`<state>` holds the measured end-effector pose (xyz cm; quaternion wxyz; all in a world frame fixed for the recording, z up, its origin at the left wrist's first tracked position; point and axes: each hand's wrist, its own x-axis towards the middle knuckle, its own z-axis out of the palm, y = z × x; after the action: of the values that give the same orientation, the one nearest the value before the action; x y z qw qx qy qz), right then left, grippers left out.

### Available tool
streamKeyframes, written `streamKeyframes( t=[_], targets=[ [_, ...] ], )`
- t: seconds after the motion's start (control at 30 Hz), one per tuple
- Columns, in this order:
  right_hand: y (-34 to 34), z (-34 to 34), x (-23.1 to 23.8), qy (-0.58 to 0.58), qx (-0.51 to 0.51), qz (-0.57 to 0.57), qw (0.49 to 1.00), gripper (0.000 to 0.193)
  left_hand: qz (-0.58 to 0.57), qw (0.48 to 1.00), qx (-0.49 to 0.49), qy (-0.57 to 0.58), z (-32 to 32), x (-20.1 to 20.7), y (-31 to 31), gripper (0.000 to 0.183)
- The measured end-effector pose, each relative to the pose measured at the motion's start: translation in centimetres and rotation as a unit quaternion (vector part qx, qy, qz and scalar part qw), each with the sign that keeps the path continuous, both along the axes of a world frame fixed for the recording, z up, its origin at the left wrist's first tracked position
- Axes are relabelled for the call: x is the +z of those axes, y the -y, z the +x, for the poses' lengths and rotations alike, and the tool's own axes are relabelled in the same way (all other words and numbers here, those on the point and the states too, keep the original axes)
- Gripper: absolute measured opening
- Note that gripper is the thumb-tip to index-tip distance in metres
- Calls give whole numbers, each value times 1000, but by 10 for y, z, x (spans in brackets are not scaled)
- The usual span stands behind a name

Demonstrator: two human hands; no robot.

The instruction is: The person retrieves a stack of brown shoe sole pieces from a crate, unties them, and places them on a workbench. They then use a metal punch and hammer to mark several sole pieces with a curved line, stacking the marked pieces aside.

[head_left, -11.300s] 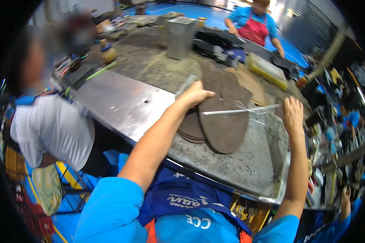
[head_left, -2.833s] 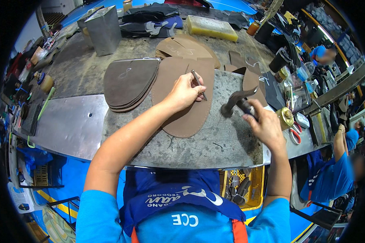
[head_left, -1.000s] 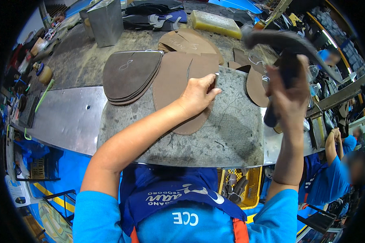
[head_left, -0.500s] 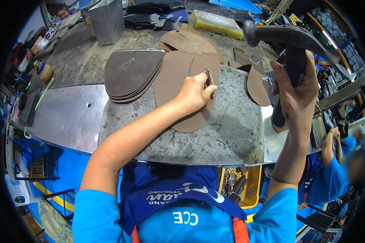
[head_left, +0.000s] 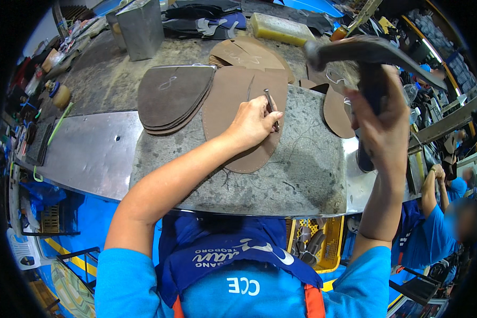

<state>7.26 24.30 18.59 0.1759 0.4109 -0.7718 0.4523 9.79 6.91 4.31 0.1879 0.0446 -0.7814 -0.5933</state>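
Observation:
My left hand [head_left: 249, 124] is closed around a slim metal punch [head_left: 268, 97], which leans with its top end up. The hand rests on a brown leather piece [head_left: 225, 90] with a rounded end, a slit and small holes along its edge. Raised at the right, my right hand [head_left: 385, 124] grips the dark handle of a hammer [head_left: 355, 49]; the hammer is blurred by motion. The leather lies on a grey stone slab [head_left: 312, 177]. Left of it sits a stack of dark brown leather pieces [head_left: 172, 95]. The punch's lower tip is hard to make out.
More brown leather pieces [head_left: 273, 53] lie behind, and another curved piece [head_left: 336, 114] is at the right. Farther back stand a metal container [head_left: 140, 32] and a yellowish block [head_left: 281, 29]. A yellow crate [head_left: 331, 249] is below the table edge. Another person [head_left: 429, 228] is at the right.
My right hand has swung the hammer a little to the left. The punch has tilted slightly, its top shifting left. My left hand stays almost in place on the leather.

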Motion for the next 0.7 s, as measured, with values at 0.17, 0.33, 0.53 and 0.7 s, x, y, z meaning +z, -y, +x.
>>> streamKeyframes(
  t=[0.17, 0.33, 0.53, 0.7],
  targets=[
    [5, -4, -17, -73, -32, 62, 995, 36, -174, 980, -23, -96, 3, 1, -6, 17],
    [5, -7, -30, -29, 30, 225, 973, 39, -124, 989, -18, -84, 5, -3, -4, 17],
    [0, -2, -13, -16, 16, -6, 1000, 35, -29, 999, -14, -5, 7, 0, -1, 17],
    [4, 1, -25, -20, 18, 251, 967, 35, -206, 969, -35, -133, 12, 1, -6, 20]
  ],
)
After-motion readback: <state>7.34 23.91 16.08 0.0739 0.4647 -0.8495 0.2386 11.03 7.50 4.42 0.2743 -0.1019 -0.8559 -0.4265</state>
